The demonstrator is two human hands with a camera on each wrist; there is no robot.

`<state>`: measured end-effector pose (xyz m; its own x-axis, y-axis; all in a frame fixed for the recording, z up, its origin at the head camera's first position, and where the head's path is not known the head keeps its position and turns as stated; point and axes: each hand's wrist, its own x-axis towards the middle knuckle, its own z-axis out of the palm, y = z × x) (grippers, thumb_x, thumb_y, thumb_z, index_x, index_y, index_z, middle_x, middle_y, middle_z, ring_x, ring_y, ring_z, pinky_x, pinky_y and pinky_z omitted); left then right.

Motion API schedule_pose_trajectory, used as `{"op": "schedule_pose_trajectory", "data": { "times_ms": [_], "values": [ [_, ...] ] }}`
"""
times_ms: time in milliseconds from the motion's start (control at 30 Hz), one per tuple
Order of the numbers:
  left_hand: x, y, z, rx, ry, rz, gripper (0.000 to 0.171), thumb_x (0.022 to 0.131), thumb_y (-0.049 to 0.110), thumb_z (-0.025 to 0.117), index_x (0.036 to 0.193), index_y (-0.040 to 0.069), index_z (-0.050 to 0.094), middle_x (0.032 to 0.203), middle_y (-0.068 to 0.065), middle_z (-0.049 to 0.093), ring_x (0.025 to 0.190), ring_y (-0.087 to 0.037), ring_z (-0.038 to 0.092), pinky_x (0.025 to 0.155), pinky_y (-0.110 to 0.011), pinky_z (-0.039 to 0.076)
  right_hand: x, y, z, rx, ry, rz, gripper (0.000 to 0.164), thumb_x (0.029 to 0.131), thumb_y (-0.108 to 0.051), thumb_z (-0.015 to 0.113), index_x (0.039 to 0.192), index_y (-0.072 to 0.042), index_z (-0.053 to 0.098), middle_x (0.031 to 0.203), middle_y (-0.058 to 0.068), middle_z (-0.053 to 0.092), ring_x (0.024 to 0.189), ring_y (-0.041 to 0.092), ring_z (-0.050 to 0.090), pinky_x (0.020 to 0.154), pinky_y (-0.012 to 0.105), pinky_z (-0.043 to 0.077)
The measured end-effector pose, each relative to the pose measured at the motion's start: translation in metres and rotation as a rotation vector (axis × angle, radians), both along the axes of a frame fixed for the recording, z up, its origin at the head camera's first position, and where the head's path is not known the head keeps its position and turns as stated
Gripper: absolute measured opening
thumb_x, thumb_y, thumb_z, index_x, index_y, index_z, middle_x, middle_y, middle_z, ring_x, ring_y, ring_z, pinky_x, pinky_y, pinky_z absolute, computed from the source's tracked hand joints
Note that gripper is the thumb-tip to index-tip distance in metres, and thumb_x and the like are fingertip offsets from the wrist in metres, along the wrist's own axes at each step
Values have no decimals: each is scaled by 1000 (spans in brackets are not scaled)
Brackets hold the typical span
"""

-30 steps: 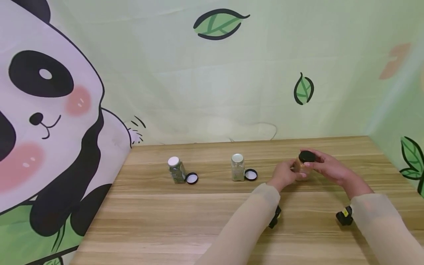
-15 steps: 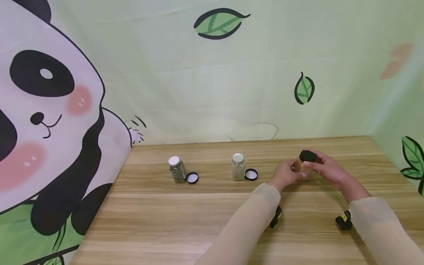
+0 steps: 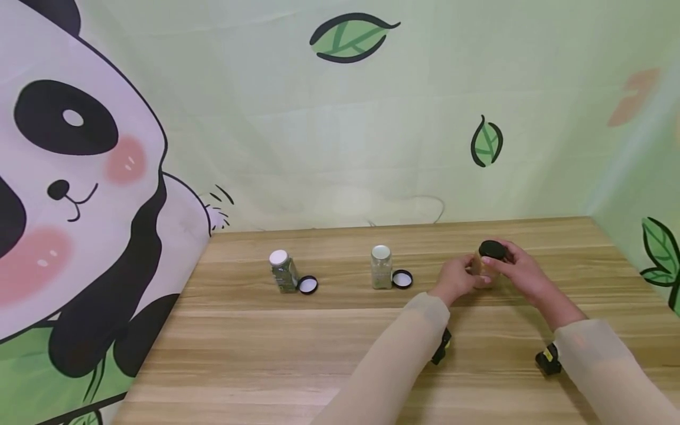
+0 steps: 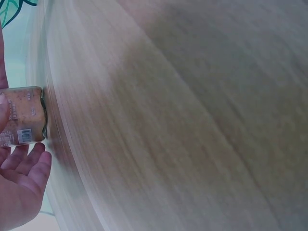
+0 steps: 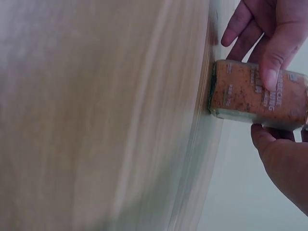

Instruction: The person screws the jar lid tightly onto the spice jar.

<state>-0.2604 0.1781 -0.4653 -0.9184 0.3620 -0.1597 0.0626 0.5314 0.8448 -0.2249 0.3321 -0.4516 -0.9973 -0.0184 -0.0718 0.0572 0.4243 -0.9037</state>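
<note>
A glass seasoning jar with orange-brown contents stands at the table's back right. Its black lid is on top. My left hand grips the jar's body from the left. In the right wrist view, that hand's thumb lies across the printed label of the seasoning jar. My right hand grips the lid from the right, thumb at the front and fingers behind. The jar's base appears to be on or very near the table in both wrist views. The lid lies outside the left wrist view.
Left of my hands stands a pale jar with a whitish top, a black-rimmed lid beside it. Farther left is a green-filled jar with its lid lying alongside. A printed cloth hangs behind the table.
My right hand and forearm have shifted slightly left, and the thumb has moved left along the lid's front. My left hand keeps its grip on the seasoning jar.
</note>
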Motion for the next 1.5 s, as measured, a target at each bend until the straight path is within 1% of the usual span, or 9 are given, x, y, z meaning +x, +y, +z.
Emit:
{"op": "schedule_pose_trajectory", "data": {
  "times_ms": [100, 233, 433, 500, 567, 700, 1167, 1300, 1500],
  "values": [
    [0, 0, -1, -11, 8, -1, 59, 88, 22, 83, 142, 12, 62, 134, -5, 72, 116, -12, 70, 84, -17, 56, 1, -4, 1, -17, -13, -19, 69, 107, -29, 54, 157, 7, 21, 161, 34, 31, 150, 43, 34, 107, 21, 44],
    [2, 1, -1, -28, 3, -2, 61, 88, 24, 82, 144, 14, 60, 136, -4, 70, 122, -13, 68, 92, -19, 56, 4, -9, 2, -26, -20, -47, 73, 107, -31, 53, 158, 7, 17, 163, 35, 27, 153, 50, 24, 121, 55, 33],
    [2, 1, 0, -47, 3, -3, 62, 89, 26, 82, 146, 15, 58, 138, -3, 69, 127, -14, 66, 100, -21, 54, 5, -13, 0, 7, -7, -84, 75, 107, -34, 54, 157, 8, 17, 162, 34, 29, 153, 46, 27, 106, 15, 41],
    [2, 1, 0, -49, 8, -3, 62, 89, 26, 82, 146, 15, 58, 138, -3, 69, 126, -14, 66, 100, -21, 54, 5, -13, -1, 2, -4, -88, 75, 107, -33, 53, 158, 9, 16, 163, 34, 27, 154, 46, 25, 114, 19, 39],
    [2, 1, 0, -48, 9, -5, 62, 89, 26, 81, 146, 15, 58, 138, -3, 69, 126, -14, 66, 100, -21, 54, 5, -14, -2, -15, -2, -93, 76, 107, -32, 53, 158, 9, 15, 163, 35, 25, 155, 47, 23, 125, 37, 33],
    [2, 1, 0, -38, 9, -8, 61, 89, 25, 81, 145, 16, 59, 137, -3, 70, 125, -14, 67, 98, -19, 54, 7, -16, -4, -55, 2, -110, 77, 107, -32, 53, 158, 10, 13, 164, 36, 21, 156, 48, 18, 126, 60, 22],
    [2, 0, 0, -39, 41, -31, 60, 89, 24, 81, 145, 16, 60, 135, -3, 71, 123, -14, 68, 95, -17, 54, 7, -19, -3, -32, 8, -149, 79, 106, -31, 56, 158, 10, 13, 163, 36, 23, 155, 49, 22, 125, 61, 25],
    [-1, 0, -3, -40, 35, -40, 62, 90, 26, 81, 146, 15, 58, 138, -4, 69, 126, -16, 66, 99, -19, 54, 5, -14, 1, 6, 1, -90, 82, 105, -30, 58, 161, 5, 9, 162, 39, 25, 152, 51, 26, 121, 58, 33],
    [1, -1, 1, -33, 31, -24, 61, 89, 26, 82, 145, 14, 60, 137, -4, 70, 126, -15, 67, 100, -20, 53, -1, 5, 9, -22, -69, 96, 86, 105, -27, 58, 163, -1, 0, 164, 40, 17, 152, 53, 23, 107, 32, 46]
  ]
}}
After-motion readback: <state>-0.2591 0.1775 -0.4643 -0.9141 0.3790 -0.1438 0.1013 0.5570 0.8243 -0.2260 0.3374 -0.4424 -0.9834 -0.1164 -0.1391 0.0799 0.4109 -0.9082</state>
